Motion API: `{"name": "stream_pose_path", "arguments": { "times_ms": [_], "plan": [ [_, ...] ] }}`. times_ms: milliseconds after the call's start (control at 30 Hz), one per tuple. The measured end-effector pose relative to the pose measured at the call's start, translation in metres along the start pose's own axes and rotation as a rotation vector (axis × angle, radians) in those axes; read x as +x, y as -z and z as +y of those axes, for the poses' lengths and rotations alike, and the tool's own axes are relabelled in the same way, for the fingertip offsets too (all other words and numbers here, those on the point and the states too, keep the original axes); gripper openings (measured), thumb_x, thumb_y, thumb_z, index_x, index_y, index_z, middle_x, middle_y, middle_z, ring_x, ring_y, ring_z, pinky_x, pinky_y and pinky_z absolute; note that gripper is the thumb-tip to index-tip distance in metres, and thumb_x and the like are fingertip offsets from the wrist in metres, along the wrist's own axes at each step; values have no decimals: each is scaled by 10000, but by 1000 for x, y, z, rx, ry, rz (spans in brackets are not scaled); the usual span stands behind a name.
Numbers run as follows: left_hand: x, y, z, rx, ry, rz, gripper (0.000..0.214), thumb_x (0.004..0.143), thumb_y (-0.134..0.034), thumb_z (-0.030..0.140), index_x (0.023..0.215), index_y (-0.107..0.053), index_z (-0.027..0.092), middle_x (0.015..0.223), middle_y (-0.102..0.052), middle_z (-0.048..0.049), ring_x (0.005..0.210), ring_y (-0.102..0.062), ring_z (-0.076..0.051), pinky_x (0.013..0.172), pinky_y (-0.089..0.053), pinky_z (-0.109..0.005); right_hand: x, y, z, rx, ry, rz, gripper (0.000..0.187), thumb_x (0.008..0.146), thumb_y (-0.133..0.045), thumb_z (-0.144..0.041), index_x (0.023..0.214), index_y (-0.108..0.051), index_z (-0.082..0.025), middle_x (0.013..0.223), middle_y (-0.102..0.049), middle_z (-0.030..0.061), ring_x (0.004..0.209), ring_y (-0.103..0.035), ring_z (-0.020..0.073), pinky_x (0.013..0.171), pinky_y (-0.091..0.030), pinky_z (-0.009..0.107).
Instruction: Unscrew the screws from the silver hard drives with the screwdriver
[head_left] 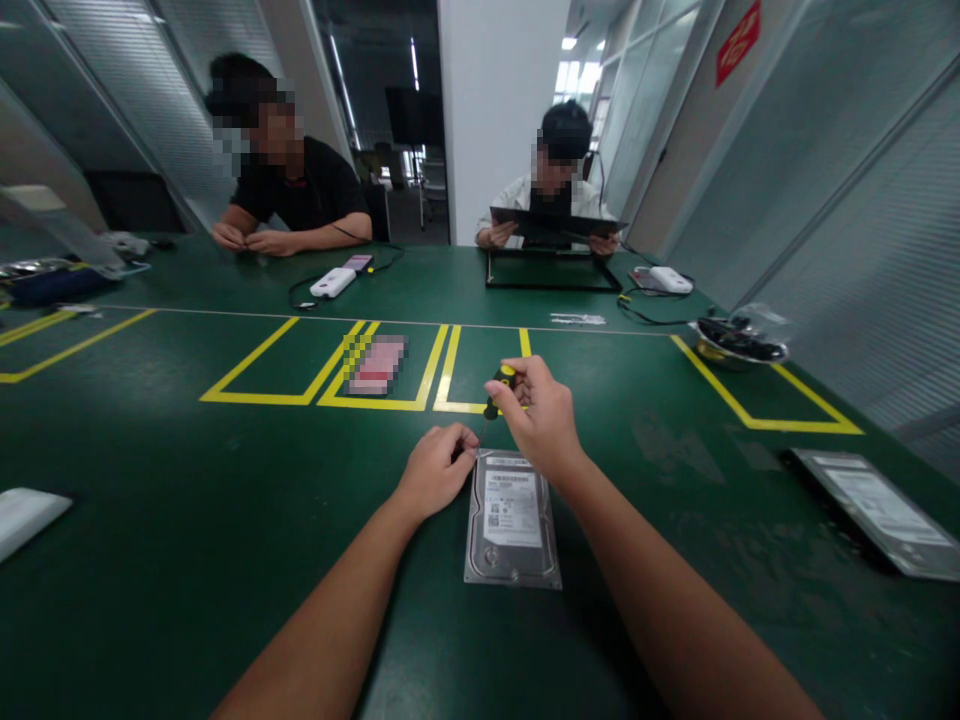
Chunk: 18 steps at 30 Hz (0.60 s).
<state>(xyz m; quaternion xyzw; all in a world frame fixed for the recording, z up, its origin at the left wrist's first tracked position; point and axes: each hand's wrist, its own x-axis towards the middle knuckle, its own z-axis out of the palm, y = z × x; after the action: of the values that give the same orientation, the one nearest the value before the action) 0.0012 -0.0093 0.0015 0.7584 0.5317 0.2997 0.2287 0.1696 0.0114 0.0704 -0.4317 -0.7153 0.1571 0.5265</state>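
Centrally, right hand (pixel 541 415) gripping one screwdriver (pixel 496 390), two hard drives (pixel 513 520) (pixel 877 510)

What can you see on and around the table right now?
flat silver metal hard drive: one, white label, table centre, just below both hands
second silver hard drive: one, right edge
black-and-yellow-handled screwdriver: one, in the right hand, shaft pointing down at the centre drive's far-left corner
white rectangular boxes: two, far side, cables attached
white flat object: one, left edge, cut off
metal bowl: one, black parts inside, far right
black flat panel: one, held by the far co-worker
co-workers: two, seated opposite
green table: one, yellow tape outlines
left hand: fingers pinched near the shaft
right hand: closed round the handle
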Motion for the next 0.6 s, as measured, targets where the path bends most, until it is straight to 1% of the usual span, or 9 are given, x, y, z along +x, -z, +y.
{"name": "stream_pose_path", "arguments": {
  "times_ms": [433,600],
  "plan": [
    [2,1,1,2,-29,-16,94,852,-481,199,836,-572,212,836,-646,0,803,-533,-191,719,-384,-301,0,0,1,-10,-8,1,241,882,-565,-395,1026,-545,-202,648,-553,-52,553,-506,94,586,-407,244],
    [2,1,0,20,-16,-15,96,859,-484,216,831,-575,210,836,-648,-9,811,-542,-199,729,-394,-307,-2,1,-3,-38,29,-25,263,885,-572,-400,1053,-556,-198,692,-578,-33,593,-530,103,610,-423,248]
  ]
}}
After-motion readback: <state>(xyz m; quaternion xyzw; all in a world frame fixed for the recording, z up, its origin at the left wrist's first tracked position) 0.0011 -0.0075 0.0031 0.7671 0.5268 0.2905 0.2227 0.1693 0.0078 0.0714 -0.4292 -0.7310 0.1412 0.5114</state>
